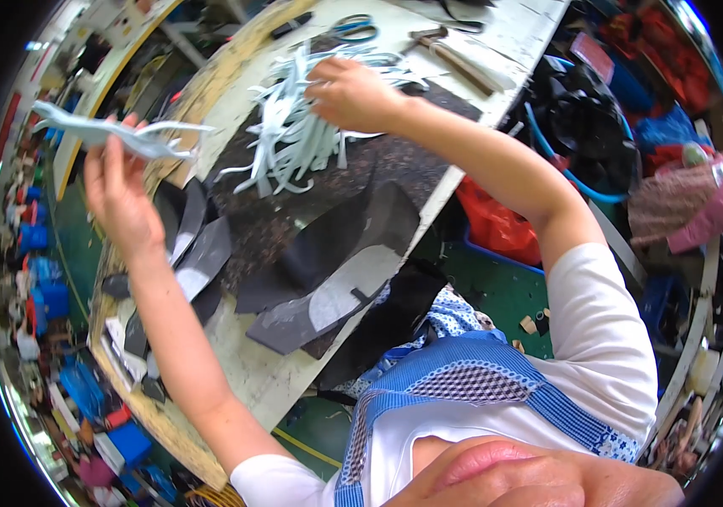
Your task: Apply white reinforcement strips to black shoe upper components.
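Note:
My left hand (122, 190) is raised at the left, above the table's edge. It is closed round a small bunch of pale blue strips (138, 139), whose loose ends stick out on both sides. Farther to the right, my right hand (349, 95) reaches into a tangled heap of pale blue strips (294, 139). Its fingers are curled onto strips at the top of the heap, and the fingertips are partly hidden. The heap lies on a dark, worn board (247, 203) on the table.
Nearer me lie curved black pieces (319, 270) with grey patches, and more black pieces (201, 245) at the left. A hammer (454, 61) and scissors (355, 29) lie at the back of the white table (530, 25). Right of it stands a blue-rimmed tub (623, 197) holding black material.

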Available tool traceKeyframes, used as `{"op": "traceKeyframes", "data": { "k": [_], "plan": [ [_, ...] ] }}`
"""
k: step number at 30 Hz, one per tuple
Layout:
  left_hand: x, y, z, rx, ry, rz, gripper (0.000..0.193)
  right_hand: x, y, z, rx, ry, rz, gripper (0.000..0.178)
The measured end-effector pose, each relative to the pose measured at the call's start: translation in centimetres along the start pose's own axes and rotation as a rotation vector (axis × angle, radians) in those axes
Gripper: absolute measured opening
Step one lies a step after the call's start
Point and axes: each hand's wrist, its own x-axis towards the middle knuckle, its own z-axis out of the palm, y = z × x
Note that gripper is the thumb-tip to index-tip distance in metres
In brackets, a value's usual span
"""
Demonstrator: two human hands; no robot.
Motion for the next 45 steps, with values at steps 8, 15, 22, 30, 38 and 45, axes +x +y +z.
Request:
{"op": "traceKeyframes", "data": {
  "k": [8,15,22,30,38,45],
  "plan": [
    [-5.4,-1.5,5.6,0.042,-0.282,-0.143,0.015,4.1,-5.7,-9.0,1.389,0.004,0.404,0.041],
    [-7.0,-2.7,4.6,-0.040,-0.231,-0.249,0.016,3.6,-6.4,-7.2,1.528,0.083,0.562,0.030],
    [-7.8,-2.9,0.9,-0.110,-0.136,-0.285,0.019,-0.2,2.5,-4.0,0.379,-0.091,0.468,0.028],
    [-10.4,-0.5,0.5,-0.084,-0.117,-0.300,0.021,-0.2,-1.7,-7.4,0.370,0.017,0.450,0.039],
    [-21.3,2.3,4.0,0.540,-0.596,0.120,0.029,-2.1,-9.5,-11.0,2.074,-0.223,0.507,0.038],
    [-25.3,0.5,-5.8,1.214,-0.792,0.553,0.025,-9.5,-6.6,-15.4,1.472,-0.439,0.855,0.034]
  ]
}}
